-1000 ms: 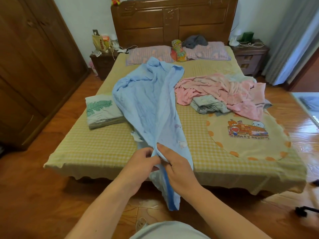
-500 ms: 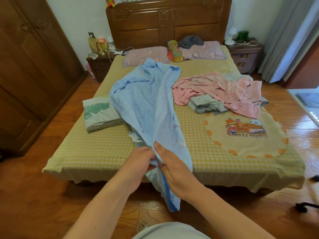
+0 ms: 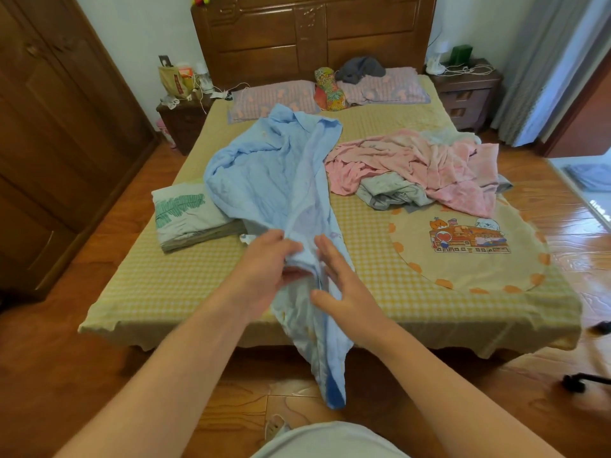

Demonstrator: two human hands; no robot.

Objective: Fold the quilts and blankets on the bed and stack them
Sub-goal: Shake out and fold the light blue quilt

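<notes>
A light blue quilt (image 3: 274, 173) lies stretched down the middle of the bed (image 3: 165, 285), its near end hanging over the foot edge toward the floor. My left hand (image 3: 264, 269) grips a bunched fold of it above the foot edge. My right hand (image 3: 344, 282) is beside it with fingers spread straight, touching the blue cloth. A folded white blanket with a green leaf print (image 3: 188, 213) sits on the bed's left side. A crumpled pink blanket (image 3: 429, 163) lies over a grey-green one (image 3: 390, 193) on the right.
A beige round cartoon-print cover (image 3: 469, 249) lies at the bed's near right. Two pillows (image 3: 274, 97) and a colourful toy (image 3: 327, 90) sit by the headboard. A wooden wardrobe (image 3: 49, 127) stands at left, nightstands (image 3: 466, 90) flank the bed, and a chair caster (image 3: 575, 381) is at right.
My right hand has let go of the blue quilt's edge and spread its fingers. Both hands have lifted slightly toward the bed while the left keeps its hold.
</notes>
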